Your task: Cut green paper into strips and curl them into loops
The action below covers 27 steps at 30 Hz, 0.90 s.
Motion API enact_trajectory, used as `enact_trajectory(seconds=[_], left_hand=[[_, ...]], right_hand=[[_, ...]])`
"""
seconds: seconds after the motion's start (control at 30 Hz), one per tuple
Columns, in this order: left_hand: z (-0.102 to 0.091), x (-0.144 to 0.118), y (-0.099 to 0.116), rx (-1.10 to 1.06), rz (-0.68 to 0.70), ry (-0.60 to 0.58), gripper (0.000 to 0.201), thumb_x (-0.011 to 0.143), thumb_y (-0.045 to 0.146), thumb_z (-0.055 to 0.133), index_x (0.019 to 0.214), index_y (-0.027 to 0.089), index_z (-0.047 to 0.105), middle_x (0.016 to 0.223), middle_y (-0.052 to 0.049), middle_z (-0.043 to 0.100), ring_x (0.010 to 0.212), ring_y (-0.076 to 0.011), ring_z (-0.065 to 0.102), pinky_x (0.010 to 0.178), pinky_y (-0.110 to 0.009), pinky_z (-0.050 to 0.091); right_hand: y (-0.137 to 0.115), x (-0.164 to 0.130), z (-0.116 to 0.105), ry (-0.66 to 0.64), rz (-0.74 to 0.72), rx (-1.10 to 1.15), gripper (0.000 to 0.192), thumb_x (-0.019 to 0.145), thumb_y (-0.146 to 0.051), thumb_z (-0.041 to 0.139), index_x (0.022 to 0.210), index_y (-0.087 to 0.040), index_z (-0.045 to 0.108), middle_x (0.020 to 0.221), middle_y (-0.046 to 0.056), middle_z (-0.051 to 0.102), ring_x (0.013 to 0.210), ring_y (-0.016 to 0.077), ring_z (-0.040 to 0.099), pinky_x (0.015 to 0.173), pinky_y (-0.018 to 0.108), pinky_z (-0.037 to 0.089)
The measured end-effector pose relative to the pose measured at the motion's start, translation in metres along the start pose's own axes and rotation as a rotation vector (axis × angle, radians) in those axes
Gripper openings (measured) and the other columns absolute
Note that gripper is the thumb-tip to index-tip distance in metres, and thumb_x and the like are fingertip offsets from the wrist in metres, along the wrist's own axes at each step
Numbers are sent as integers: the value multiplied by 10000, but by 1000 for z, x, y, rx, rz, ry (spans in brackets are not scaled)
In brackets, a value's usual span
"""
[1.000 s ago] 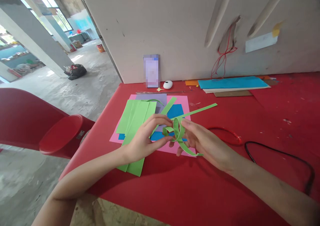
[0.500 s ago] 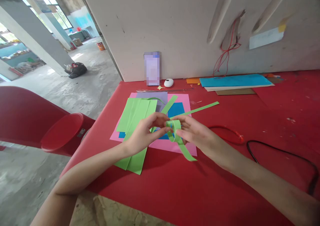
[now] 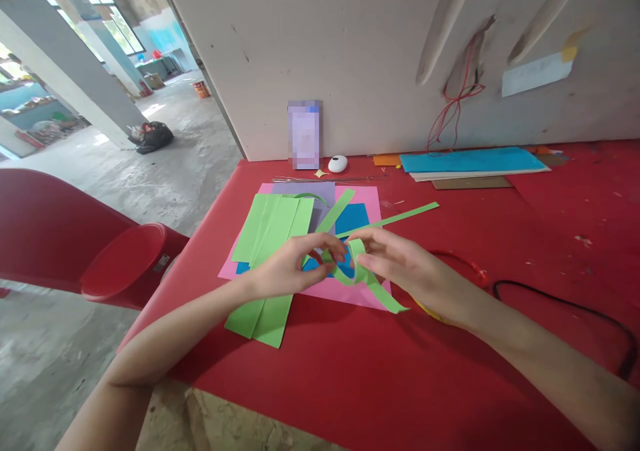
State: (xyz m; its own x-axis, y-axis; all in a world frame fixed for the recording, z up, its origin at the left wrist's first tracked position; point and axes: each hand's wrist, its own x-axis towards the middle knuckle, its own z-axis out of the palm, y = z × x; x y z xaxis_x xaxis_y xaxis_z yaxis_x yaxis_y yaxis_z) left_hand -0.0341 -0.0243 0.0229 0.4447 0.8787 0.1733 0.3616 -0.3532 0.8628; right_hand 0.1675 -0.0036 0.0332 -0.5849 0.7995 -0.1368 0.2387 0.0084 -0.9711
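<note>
A narrow green paper strip (image 3: 356, 254) is curled into a loop between my two hands, above the papers. My right hand (image 3: 395, 254) pinches the loop between thumb and fingers, and one tail of the strip hangs down to the right below it. My left hand (image 3: 300, 261) has its thumb and fingers curved around the strip's other end at the loop's left side; the exact contact is partly hidden. Under the hands lie green paper sheets (image 3: 273, 231), a pink sheet (image 3: 345, 298), blue paper (image 3: 353, 218) and purple paper (image 3: 300, 188). Another green strip (image 3: 410, 212) points right.
On the red table (image 3: 350, 384), a phone-like device (image 3: 305, 134) leans against the wall beside a white rounded gadget (image 3: 337, 164). Blue sheets (image 3: 465, 161) lie at the back right. A black cable (image 3: 565, 298) and a red loop (image 3: 463, 261) lie on the right. A red stool (image 3: 125, 261) stands left.
My hands have drawn slightly apart, the right one moving a little to the right with the loop. The loop looks wider, and its hanging tail has swung right. A yellow edge now shows under my right wrist.
</note>
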Motion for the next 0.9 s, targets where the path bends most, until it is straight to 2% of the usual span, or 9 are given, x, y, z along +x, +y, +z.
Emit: enact_trajectory(seconds=[0.07,0.1,0.2,0.3,0.4,0.57,0.67,0.77,0.9], left_hand=[[-20,15,-13,75,39,-3,347,676,39,432,956,184,580,938,-36,634,879,-141,613,780,-289,501],[-33,27,-22,113,19,91,391,654,26,390,957,183,580,916,-32,637,864,-139,614,779,-293,497],[-70,73,-60,393,-117,513,256,677,41,419,820,170,588,828,-28,632,820,-141,594,803,-290,462],[-98,121,-101,447,-188,663,166,775,163,490,932,172,544,1016,-78,594,924,-179,561,836,-327,435],[-112,158,-131,478,-280,767,289,788,305,571,1027,160,493,1136,-139,526,1042,-246,512,874,-393,406],[-119,184,-153,535,-277,799,300,776,337,613,997,161,513,1118,-142,528,1099,-285,480,946,-431,342],[-119,184,-157,555,-225,783,155,835,210,497,985,198,535,1121,-109,537,1115,-255,481,985,-411,320],[-120,179,-161,552,-193,779,270,845,108,357,986,234,549,1119,-79,553,1116,-231,491,989,-394,335],[-122,176,-165,542,-177,785,289,826,116,347,981,219,568,1109,-85,563,1117,-238,492,1000,-390,339]], right_hand=[[9,6,4,-40,11,81,342,800,-473,510,1005,-201,540,868,40,545,744,137,547,544,240,475],[15,10,7,-60,27,123,321,805,-456,499,978,-188,533,842,36,538,696,123,532,518,235,474],[39,20,20,-76,78,165,270,818,-417,465,923,-170,497,778,23,513,629,113,512,467,239,469],[56,22,31,-39,69,89,217,825,-374,472,920,-180,487,743,-5,461,562,93,451,420,219,403],[60,18,35,-12,24,2,160,832,-321,486,895,-178,520,723,-6,458,582,96,411,449,218,334],[55,13,33,-40,-20,-119,173,883,-288,397,878,-176,529,692,-2,469,585,105,408,491,240,311],[57,13,33,-48,-20,-155,165,886,-266,385,872,-184,528,674,-9,462,568,103,394,491,240,305],[60,13,34,-50,-30,-156,159,884,-247,382,870,-191,530,664,-12,459,555,100,385,482,237,298],[62,15,34,-45,-47,-184,151,881,-230,388,855,-195,533,654,-14,468,543,98,398,465,229,305]])
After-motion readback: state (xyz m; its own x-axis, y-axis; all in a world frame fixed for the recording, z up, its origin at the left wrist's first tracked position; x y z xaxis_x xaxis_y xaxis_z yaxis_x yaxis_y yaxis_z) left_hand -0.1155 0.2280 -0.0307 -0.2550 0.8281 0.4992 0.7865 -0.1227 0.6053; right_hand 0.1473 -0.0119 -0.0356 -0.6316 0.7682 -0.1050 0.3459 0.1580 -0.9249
